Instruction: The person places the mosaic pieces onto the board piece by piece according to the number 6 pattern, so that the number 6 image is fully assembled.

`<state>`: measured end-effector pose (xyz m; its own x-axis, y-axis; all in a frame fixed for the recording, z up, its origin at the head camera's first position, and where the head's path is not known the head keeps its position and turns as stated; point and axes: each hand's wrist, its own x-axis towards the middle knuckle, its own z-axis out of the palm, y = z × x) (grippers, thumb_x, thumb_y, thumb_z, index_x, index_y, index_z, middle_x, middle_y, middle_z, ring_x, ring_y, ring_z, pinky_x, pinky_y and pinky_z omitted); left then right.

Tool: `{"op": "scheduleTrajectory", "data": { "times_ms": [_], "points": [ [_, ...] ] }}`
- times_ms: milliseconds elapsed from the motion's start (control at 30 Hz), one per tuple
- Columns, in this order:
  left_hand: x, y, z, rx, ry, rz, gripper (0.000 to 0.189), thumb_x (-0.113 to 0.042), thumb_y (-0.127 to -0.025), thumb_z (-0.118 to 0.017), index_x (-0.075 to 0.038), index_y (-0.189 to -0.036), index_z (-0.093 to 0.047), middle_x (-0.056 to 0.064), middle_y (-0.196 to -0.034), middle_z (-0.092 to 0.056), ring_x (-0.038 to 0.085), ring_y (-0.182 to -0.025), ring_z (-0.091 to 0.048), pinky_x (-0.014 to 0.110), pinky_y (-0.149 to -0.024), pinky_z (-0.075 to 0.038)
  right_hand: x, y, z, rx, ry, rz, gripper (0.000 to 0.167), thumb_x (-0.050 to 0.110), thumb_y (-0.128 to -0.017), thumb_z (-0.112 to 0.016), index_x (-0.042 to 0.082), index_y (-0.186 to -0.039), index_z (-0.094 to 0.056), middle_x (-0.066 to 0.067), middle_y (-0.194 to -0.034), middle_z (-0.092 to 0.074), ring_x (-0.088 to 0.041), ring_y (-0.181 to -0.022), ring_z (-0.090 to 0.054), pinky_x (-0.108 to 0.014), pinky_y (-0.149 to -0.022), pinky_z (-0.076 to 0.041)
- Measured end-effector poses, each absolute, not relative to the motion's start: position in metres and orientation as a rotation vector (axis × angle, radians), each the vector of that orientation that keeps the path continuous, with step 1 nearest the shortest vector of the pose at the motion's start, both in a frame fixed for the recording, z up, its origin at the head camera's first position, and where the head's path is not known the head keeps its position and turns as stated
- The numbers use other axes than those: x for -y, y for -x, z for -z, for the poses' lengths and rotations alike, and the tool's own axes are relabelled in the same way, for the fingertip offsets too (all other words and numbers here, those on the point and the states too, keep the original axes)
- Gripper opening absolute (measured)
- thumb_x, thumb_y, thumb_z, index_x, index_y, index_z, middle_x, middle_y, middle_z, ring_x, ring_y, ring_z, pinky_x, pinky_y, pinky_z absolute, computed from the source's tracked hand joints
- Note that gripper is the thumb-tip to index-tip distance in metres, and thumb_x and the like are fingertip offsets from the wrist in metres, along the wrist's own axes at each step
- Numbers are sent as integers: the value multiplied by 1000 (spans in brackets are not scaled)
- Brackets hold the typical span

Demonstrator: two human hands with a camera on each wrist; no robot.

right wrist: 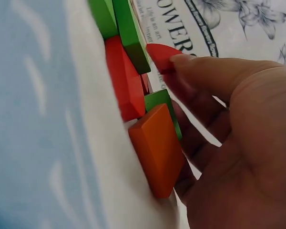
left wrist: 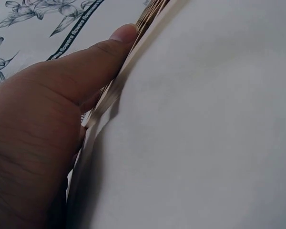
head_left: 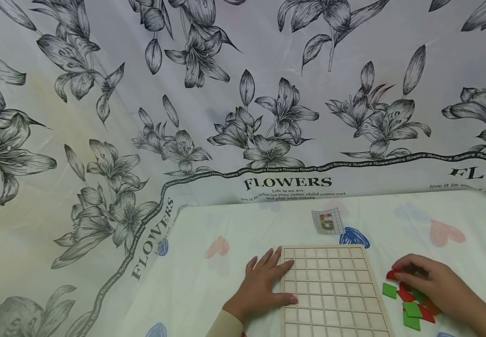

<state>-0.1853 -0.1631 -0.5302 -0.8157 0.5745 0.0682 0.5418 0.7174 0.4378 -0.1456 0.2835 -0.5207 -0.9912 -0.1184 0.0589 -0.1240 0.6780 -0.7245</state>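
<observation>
A wooden grid board point(head_left: 325, 276) lies on the table. My left hand point(head_left: 260, 282) rests on its left edge with fingers spread; in the left wrist view the thumb point(left wrist: 102, 59) lies along the board's rim. My right hand point(head_left: 438, 283) is off the board's right side, pinching a red block with a curved edge point(right wrist: 163, 56) between thumb and fingertips. Under and beside that hand is a loose pile of flat blocks, among them a green square point(head_left: 389, 290), another red block point(right wrist: 124, 78) and an orange block point(right wrist: 159, 150). The palm hides part of the pile in the head view.
A small pattern card point(head_left: 327, 221) with a coloured figure on a grid lies beyond the board. The white tablecloth point(head_left: 209, 224) has printed hearts. A flower-printed curtain point(head_left: 234, 117) stands behind the table and along its left side.
</observation>
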Motion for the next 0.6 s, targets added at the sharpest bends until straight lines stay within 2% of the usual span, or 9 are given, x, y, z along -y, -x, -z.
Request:
{"op": "scheduleTrajectory", "data": {
  "times_ms": [300,600],
  "points": [
    [162,185,529,-2831,-887,-690,88,-82,-91,-66,-41,-166,-47,-3,-179,-21,22,-165,-13,71,-123,-12,-279,143,512,2797,-177,-1393,12,9,-102,-77,7,-113,-75,1,-100,-76,-12,-81,-67,-23,-74,-58],
    [163,184,526,-2819,-884,-706,87,-79,-92,-68,-40,-167,-47,-4,-179,-19,22,-165,-12,71,-123,-11,-270,141,501,2717,-226,-1581,14,4,-106,-71,1,-120,-73,-6,-104,-77,-16,-85,-73,-28,-72,-61]
  ]
}}
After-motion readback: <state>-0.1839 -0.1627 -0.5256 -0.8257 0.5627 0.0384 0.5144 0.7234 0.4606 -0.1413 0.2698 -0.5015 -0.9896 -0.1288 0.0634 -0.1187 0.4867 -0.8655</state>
